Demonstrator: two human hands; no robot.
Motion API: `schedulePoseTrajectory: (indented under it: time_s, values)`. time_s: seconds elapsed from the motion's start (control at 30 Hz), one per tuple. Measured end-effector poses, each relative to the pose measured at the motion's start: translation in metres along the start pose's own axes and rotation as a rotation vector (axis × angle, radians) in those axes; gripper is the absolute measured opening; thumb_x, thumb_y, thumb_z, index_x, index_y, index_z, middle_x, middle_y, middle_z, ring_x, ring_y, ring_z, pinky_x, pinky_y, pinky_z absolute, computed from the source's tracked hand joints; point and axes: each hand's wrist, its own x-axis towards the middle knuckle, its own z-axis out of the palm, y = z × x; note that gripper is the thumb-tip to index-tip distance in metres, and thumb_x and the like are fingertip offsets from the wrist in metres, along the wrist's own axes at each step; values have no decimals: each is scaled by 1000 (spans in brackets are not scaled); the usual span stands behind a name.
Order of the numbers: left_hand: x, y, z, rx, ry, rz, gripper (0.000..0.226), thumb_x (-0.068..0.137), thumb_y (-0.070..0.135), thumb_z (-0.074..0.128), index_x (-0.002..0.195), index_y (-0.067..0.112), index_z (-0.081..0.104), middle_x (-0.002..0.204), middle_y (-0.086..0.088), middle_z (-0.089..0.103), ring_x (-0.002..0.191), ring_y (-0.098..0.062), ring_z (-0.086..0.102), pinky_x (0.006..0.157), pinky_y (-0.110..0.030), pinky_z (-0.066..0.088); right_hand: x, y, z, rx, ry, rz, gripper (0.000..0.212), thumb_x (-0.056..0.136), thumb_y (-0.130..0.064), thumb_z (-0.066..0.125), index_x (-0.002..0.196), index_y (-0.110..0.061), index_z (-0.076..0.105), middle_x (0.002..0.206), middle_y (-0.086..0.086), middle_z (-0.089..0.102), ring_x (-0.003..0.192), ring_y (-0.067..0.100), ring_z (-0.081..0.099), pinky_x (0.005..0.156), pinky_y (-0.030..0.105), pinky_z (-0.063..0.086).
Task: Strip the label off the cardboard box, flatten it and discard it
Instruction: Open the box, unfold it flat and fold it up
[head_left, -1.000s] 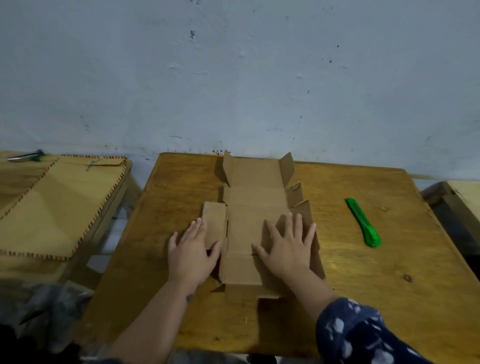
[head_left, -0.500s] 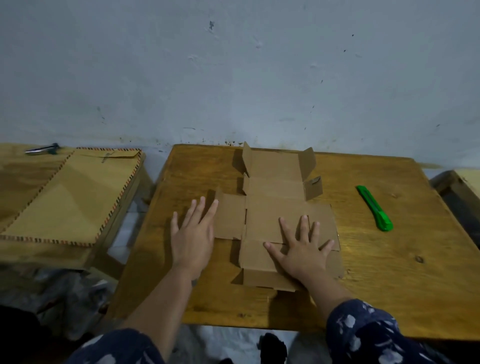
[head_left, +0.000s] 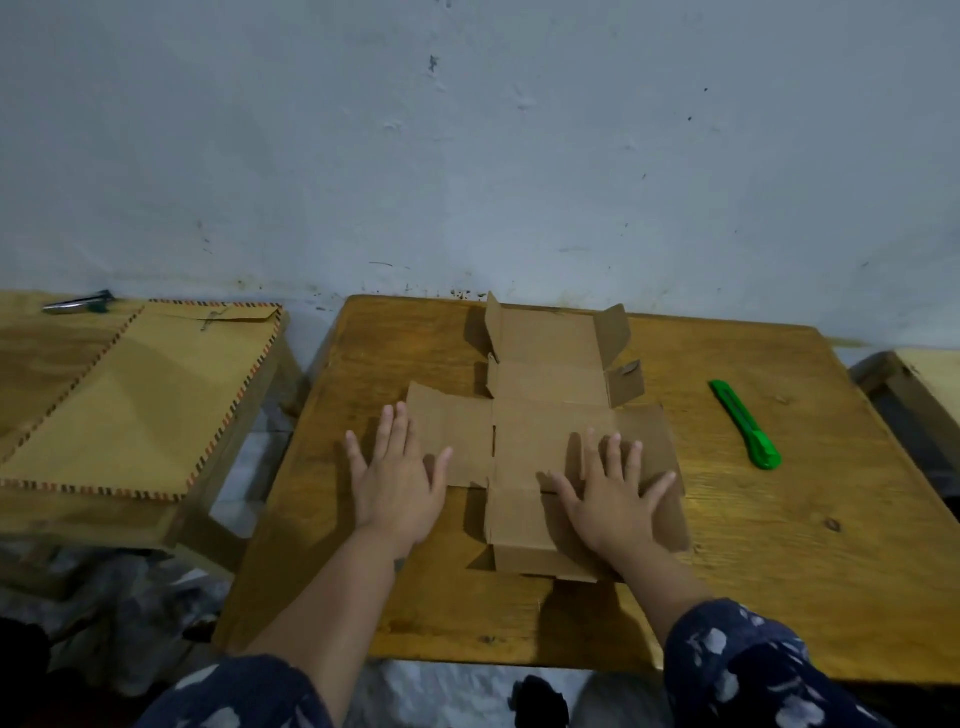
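The brown cardboard box (head_left: 540, 431) lies unfolded and nearly flat in the middle of the wooden table (head_left: 753, 561). Its far flaps still stand up a little near the wall. My left hand (head_left: 397, 473) lies flat with straight fingers at the box's left flap, mostly on the table beside it. My right hand (head_left: 613, 493) presses flat with spread fingers on the right part of the cardboard. No label shows on the visible face of the box.
A green utility knife (head_left: 745, 423) lies on the table to the right of the box. A lower table on the left carries a large brown envelope (head_left: 130, 400) and a dark metal tool (head_left: 78, 303). Another table edge (head_left: 914, 384) sits at far right.
The left flap has been pushed down flat and outward. My left hand slid left off the flap toward the bare table. My right hand stayed pressed on the cardboard.
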Motion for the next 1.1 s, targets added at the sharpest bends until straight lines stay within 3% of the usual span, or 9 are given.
schedulePoseTrajectory:
  time_s: [0.13, 0.33, 0.5, 0.57, 0.63, 0.73, 0.9, 1.0, 1.1]
  values:
    - [15, 38, -13, 156, 90, 146, 69, 96, 52, 11, 151, 11, 4, 160, -7, -7, 146, -20, -15, 114, -51, -14, 23, 3, -30, 39, 274, -46, 56, 97, -34, 38, 149, -23, 20, 160, 7, 14, 148, 26, 0, 117, 54, -5]
    - [45, 72, -3, 211, -68, 228, 76, 92, 62, 12, 151, 16, -4, 159, -6, -13, 144, -21, -20, 115, -54, -10, 87, 12, -57, 3, 295, -77, 52, 96, -21, 36, 147, -17, 28, 156, 9, 23, 144, 27, 15, 115, 43, 15]
    - [49, 61, 21, 199, -171, 122, 92, 82, 77, 10, 149, 18, -15, 158, -3, -20, 144, -21, -22, 112, -55, -15, 145, 19, -72, 236, 256, 50, 47, 96, -22, 44, 143, -25, 38, 139, 11, 48, 121, 31, 47, 96, 43, 44]
    - [49, 52, 26, 188, -162, 121, 94, 78, 80, 2, 147, 21, -18, 157, -1, -22, 143, -20, -24, 112, -53, -16, 162, 20, -75, 426, 181, 98, 51, 97, -20, 46, 145, -28, 33, 126, 12, 59, 100, 29, 61, 77, 40, 54]
    - [49, 45, 31, 168, -148, 126, 96, 73, 82, -3, 146, 22, -20, 156, 1, -24, 142, -18, -26, 113, -52, -17, 173, 20, -75, 543, 159, 117, 53, 97, -17, 47, 146, -29, 31, 96, 7, 66, 71, 20, 60, 53, 31, 48]
    - [47, 40, 40, 133, -115, 132, 95, 72, 83, -6, 146, 24, -21, 154, 2, -27, 141, -17, -28, 113, -54, -16, 182, 21, -72, 669, 175, 142, 59, 95, -12, 50, 147, -27, 27, 67, -4, 54, 56, 13, 51, 47, 25, 43]
    - [44, 42, 48, 116, -60, 105, 94, 74, 82, -8, 147, 23, -11, 156, 1, -17, 143, -18, -21, 114, -55, -10, 189, 30, -68, 821, 139, 182, 63, 92, -12, 56, 147, -28, 30, 74, 0, 62, 69, 23, 64, 51, 26, 48]
    - [47, 41, 49, 113, -68, 96, 95, 75, 83, -6, 148, 23, -11, 157, 1, -16, 144, -18, -19, 114, -56, -9, 187, 34, -73, 1005, 127, 203, 65, 90, -6, 59, 146, -26, 32, 99, 12, 70, 70, 21, 68, 52, 22, 53]
    - [48, 43, 47, 127, -90, 95, 94, 75, 82, -4, 146, 22, -20, 156, 1, -24, 142, -17, -26, 113, -57, -11, 177, 37, -82, 1195, 103, 242, 64, 90, 0, 57, 145, -24, 34, 97, 12, 66, 68, 13, 65, 50, 16, 54]
